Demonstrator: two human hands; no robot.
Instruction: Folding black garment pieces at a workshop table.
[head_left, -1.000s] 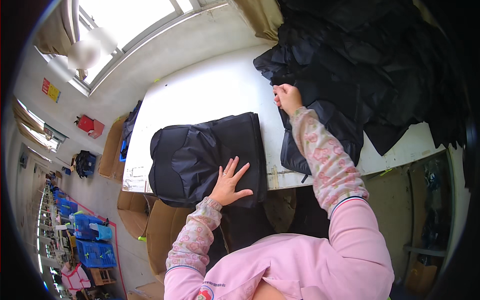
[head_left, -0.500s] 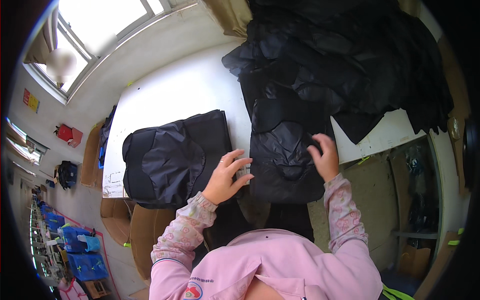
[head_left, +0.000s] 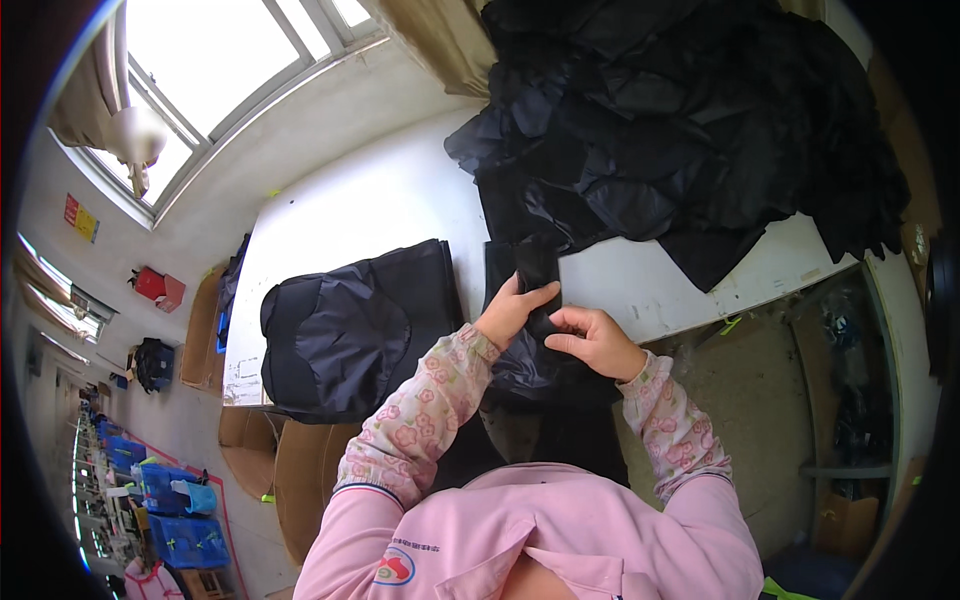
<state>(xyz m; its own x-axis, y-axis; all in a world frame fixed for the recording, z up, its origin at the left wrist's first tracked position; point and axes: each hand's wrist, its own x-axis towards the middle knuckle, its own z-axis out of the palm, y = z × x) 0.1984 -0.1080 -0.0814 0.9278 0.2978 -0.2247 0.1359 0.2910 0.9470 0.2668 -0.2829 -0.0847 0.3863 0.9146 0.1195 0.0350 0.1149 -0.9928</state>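
A black garment [head_left: 527, 362] lies at the table's front edge before me, folded over lengthwise into a narrower shape. My left hand [head_left: 513, 313] grips its folded layer near the far end, thumb pointing away from me. Close by on the right, my right hand [head_left: 598, 343] pinches the fold's edge between thumb and bent fingers. Both hands hide part of the cloth. To the left lies a neat stack of folded black garments [head_left: 350, 330], with a shinier rounded panel on the top one; neither hand touches it.
A large loose heap of black garments [head_left: 690, 130] covers the far right of the white table [head_left: 350, 200]. Cardboard boxes [head_left: 310, 485] stand below the table at left. Blue bins [head_left: 185, 540] line the floor farther left, and a window [head_left: 210, 60] is at upper left.
Both hands have come together over the right-hand garment and taken hold of it. Its right side is now folded over toward the left, where before it lay flat and wide.
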